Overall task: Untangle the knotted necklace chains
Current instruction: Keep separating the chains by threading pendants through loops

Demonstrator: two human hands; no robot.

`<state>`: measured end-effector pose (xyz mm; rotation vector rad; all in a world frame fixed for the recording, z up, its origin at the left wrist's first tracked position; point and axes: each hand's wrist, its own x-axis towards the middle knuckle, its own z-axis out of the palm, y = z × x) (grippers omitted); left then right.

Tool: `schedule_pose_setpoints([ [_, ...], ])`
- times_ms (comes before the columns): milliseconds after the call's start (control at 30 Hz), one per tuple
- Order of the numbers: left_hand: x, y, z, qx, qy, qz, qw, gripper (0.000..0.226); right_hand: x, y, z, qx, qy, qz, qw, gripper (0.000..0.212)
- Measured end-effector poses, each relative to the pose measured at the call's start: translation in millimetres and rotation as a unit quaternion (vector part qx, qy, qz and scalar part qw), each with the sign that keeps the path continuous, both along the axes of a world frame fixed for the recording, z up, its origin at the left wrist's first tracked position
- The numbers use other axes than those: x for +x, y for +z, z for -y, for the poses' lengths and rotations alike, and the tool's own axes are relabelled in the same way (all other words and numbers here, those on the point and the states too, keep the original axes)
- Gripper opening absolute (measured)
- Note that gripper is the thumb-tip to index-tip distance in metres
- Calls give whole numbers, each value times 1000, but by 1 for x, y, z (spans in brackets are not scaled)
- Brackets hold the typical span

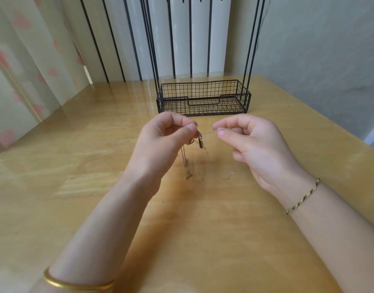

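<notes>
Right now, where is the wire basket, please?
In the head view the wire basket stands centrally on the table, beyond the left hand and right hand.

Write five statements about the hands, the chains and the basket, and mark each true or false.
1. The left hand and the right hand both pinch the chains. True.
2. The wire basket stands nearer the person than the hands. False: it stands beyond them on the table.
3. A fine strand spans the gap between the hands. True.
4. The braided bracelet is on the left wrist. False: it is on the right wrist; the left forearm wears a gold bangle.
5. Loose chain ends trail down below the hands. True.
</notes>
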<state>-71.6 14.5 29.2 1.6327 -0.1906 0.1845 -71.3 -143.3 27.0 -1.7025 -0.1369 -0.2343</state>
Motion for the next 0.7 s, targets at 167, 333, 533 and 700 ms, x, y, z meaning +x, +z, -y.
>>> schedule_pose_setpoints([
  [167,0,1,0,-10,12,-14,1000,11,-3,7,2,47,-9,-5,999,15],
  [333,-1,2,4,-15,16,-29,999,13,-8,12,0,79,13,-6,997,19],
  [533,-2,3,3,-46,21,-48,998,11,-9,11,2,33,26,-25,999,31],
  [700,1,3,2,-80,32,-50,995,13,-7,4,-2,-70,22,-66,995,33],
])
